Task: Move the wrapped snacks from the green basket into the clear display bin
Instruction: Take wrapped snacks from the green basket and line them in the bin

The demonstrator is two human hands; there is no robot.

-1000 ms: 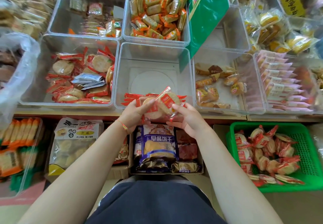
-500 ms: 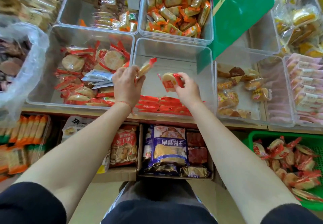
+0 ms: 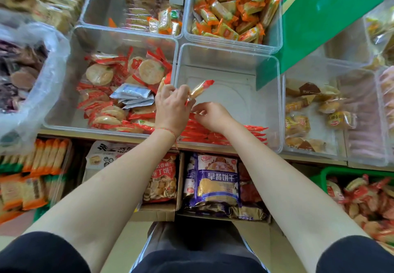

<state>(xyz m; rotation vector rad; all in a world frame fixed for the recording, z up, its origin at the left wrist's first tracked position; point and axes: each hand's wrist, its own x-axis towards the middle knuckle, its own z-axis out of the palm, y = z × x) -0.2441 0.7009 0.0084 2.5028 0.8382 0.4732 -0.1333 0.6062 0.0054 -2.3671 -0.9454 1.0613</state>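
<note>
**One snack in hand over the clear bin**

One wrapped snack, a round cracker in clear film with red ends, is pinched edge-on in the left hand, fingers closed on its lower end. It is tilted, its upper red end pointing up and right, over the left part of the clear display bin.

Right hand: just beside the left, low inside the bin. Fingers curled narrow, tips drawn together at the top of the snack row; cannot tell whether they grip a wrapper or only touch it.

The snack row lies along the bin's near wall, red wrapper ends lined up side by side. The rest of the bin floor is bare.

Green basket: lower right, partly cut off by the frame edge, well apart from both hands. It holds a loose heap of basket snacks in the same red-ended wrap.

Surroundings: the neighbouring bin to the left holds similar round crackers plus a few silver-blue packets. Behind the display bin, a bin of orange-wrapped bars. A green sign leans over the display bin's far right corner. Below the shelf edge, a purple biscuit bag stands in a cardboard box.
</note>
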